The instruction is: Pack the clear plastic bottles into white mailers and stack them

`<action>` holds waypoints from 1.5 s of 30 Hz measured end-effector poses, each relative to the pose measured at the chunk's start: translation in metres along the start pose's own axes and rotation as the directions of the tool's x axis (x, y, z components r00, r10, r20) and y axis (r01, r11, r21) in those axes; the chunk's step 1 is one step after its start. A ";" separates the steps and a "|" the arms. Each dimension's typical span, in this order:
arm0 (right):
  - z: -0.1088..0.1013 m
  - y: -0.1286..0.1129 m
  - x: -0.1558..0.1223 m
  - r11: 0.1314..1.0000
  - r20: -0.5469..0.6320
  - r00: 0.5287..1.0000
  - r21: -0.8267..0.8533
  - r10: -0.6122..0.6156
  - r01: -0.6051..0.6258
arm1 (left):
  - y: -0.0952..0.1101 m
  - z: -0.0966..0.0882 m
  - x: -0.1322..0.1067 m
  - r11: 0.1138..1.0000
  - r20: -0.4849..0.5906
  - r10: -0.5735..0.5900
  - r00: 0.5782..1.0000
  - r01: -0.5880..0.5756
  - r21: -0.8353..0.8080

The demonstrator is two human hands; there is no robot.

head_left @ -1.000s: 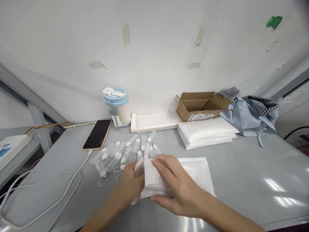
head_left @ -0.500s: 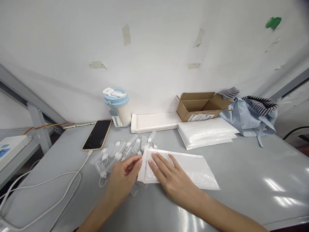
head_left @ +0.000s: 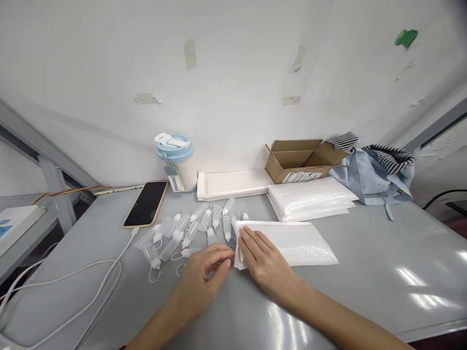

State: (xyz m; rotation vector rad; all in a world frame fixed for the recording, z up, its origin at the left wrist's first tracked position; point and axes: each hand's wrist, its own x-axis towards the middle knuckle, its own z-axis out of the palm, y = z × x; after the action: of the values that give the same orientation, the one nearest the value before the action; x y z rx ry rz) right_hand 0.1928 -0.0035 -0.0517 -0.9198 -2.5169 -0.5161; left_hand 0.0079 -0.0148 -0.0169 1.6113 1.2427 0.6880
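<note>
A white bubble mailer (head_left: 297, 243) lies crosswise on the grey table in front of me. Flat on its left part rests my right hand (head_left: 264, 260), open, fingers stretched out and covering some of the mailer. My left hand (head_left: 207, 272) is at the mailer's left end, fingertips beside the edge, with a gap between thumb and bent fingers and nothing visible in it. Just beyond and left of that hand, several small clear plastic squeeze bottles (head_left: 170, 247) with white tethered caps lie scattered.
Behind the mailer are a stack of bubble mailers (head_left: 310, 197), another white stack (head_left: 237, 183) and an open cardboard box (head_left: 292, 170). A blue-lidded cup (head_left: 186, 170), a phone (head_left: 146, 204) on a white cable (head_left: 109, 287) and a light-blue cloth bag (head_left: 375, 175) stand around.
The mailer has shifted right and away from me, with both hands moving right alongside it. Its left end looks folded over now. More of the squeeze bottles show.
</note>
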 end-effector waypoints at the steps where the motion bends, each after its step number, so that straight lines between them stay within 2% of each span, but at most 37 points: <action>1: 0.000 0.001 -0.001 1.000 -0.024 1.000 0.002 -0.008 0.008 | 0.000 0.000 0.000 1.000 0.002 0.013 1.000 -0.013 -0.007; 7: -0.016 0.001 0.002 0.999 -0.129 0.992 0.035 -0.014 0.019 | 0.001 0.003 -0.002 0.997 -0.079 0.060 0.995 -0.063 -0.041; 12: -0.030 0.001 0.005 0.989 -0.227 0.972 0.117 -0.063 0.092 | -0.009 0.009 -0.002 0.989 -0.156 -0.033 0.987 0.010 -0.148; 15: -0.036 0.000 0.007 0.976 -0.283 0.956 0.170 -0.082 0.134 | -0.011 0.008 0.000 0.977 -0.203 -0.032 0.979 -0.013 -0.214; 18: -0.038 -0.001 0.008 0.973 -0.266 0.959 0.180 -0.094 0.145 | -0.012 0.003 0.001 0.987 -0.196 0.078 0.978 -0.103 -0.122; 21: -0.036 -0.002 0.008 0.980 -0.235 0.970 0.164 -0.070 0.110 | -0.014 -0.002 0.002 0.980 -0.237 0.197 0.951 -0.201 0.008; 25: -0.030 -0.001 0.005 0.995 -0.182 0.983 0.097 -0.009 0.027 | -0.015 -0.005 0.004 0.980 -0.297 0.194 0.935 -0.200 0.010; 28: -0.028 0.000 0.003 0.996 -0.218 0.976 0.088 -0.014 0.034 | -0.014 -0.005 0.004 0.976 -0.301 0.207 0.931 -0.218 -0.003; 33: -0.031 -0.001 0.004 0.994 -0.265 0.964 0.102 -0.008 0.036 | -0.014 0.003 0.000 0.966 -0.325 0.051 0.944 -0.129 -0.225; 35: -0.032 0.000 0.005 0.992 -0.280 0.960 0.123 0.005 0.031 | -0.016 0.007 -0.001 0.942 -0.338 0.030 0.941 -0.140 -0.306; 41: -0.033 0.004 0.005 0.992 -0.275 0.961 0.126 0.032 0.003 | -0.023 0.014 -0.003 0.906 -0.459 0.100 0.883 -0.272 -0.325; 45: -0.029 0.004 0.005 0.988 -0.295 0.952 0.154 0.077 -0.032 | -0.025 0.021 -0.005 0.905 -0.522 0.215 0.825 -0.369 -0.210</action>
State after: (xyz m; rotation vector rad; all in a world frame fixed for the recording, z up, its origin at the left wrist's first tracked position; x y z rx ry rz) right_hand 0.1998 -0.0118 -0.0238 -0.7878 -2.2153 -0.4117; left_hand 0.0142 -0.0257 -0.0477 1.4230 1.1611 1.4897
